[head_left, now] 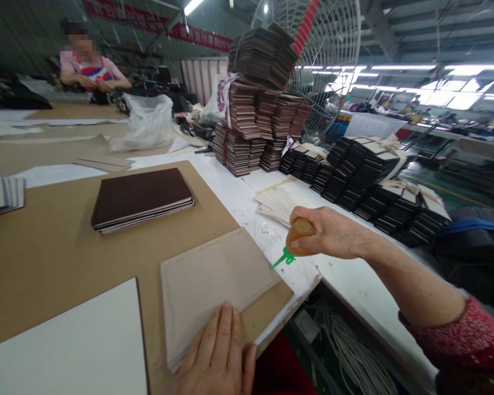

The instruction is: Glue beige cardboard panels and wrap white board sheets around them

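Note:
My right hand (pixel 329 233) is wrapped round an amber glue bottle (pixel 299 236) tipped downward. Its green nozzle (pixel 282 259) points at the right edge of a beige rectangular panel (pixel 214 274), and I cannot tell whether the tip touches it. A thin line, seemingly glue, runs along the panel's margins. Flat on the panel's near edge lies my left hand (pixel 218 351), fingers stretched out and holding nothing. Beyond it, a stack of dark brown panels (pixel 144 197) rests on the brown board (pixel 66 252). At the lower left is a large white sheet (pixel 74 345) with a dark edge.
Tall bundles of brown pieces (pixel 247 120) and rows of black bundles (pixel 354 170) stand along the bench behind. Pale strips (pixel 275 203) lie fanned beside the bottle. A large fan (pixel 329 60) rises behind. Another person (pixel 86 68) works at the far left. Coiled cable (pixel 354 351) sits below.

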### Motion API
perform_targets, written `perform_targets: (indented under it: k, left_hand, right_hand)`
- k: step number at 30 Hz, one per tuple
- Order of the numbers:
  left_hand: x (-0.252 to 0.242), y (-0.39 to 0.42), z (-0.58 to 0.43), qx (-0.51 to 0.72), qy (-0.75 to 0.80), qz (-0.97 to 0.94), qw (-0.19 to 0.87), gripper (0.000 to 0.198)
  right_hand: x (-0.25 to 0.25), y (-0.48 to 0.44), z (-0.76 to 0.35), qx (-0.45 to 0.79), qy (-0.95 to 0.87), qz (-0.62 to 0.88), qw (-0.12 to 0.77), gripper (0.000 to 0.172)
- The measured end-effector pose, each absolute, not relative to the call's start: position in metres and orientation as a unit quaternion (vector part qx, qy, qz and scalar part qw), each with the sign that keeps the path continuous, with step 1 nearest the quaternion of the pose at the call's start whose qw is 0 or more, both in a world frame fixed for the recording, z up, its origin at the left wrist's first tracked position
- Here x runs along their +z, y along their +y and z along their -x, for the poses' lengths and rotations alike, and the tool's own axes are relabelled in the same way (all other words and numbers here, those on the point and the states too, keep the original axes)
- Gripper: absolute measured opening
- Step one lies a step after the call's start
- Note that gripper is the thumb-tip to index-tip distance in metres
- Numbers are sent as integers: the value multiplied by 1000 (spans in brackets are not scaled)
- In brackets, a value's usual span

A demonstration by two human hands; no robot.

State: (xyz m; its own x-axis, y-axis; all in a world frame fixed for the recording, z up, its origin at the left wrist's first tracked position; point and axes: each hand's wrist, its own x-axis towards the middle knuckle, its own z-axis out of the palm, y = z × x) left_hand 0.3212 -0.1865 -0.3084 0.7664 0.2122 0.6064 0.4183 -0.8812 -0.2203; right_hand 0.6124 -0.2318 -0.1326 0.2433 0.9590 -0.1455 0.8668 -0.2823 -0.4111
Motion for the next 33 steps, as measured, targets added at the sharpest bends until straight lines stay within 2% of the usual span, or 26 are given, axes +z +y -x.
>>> perform_targets:
  k: [6,16,26,33]
  left_hand:
    - [-309,-184,-322,-301,-166,922,179,48]
    - [-309,-189,-323,-307,-182,921,156,46]
    - [-309,-180,-324,-306,-166,921,175,48]
    - [-307,-183,-323,-298,-162,924,176,47]
  right_hand:
    - [-141,-219,-617,201,-576,776,158,24]
    - [-156,-187,-621,128,-575,787,183,31]
    - [-141,-216,-616,205,-574,777,156,25]
    - [-150,-199,-612,137,-567,792,180,32]
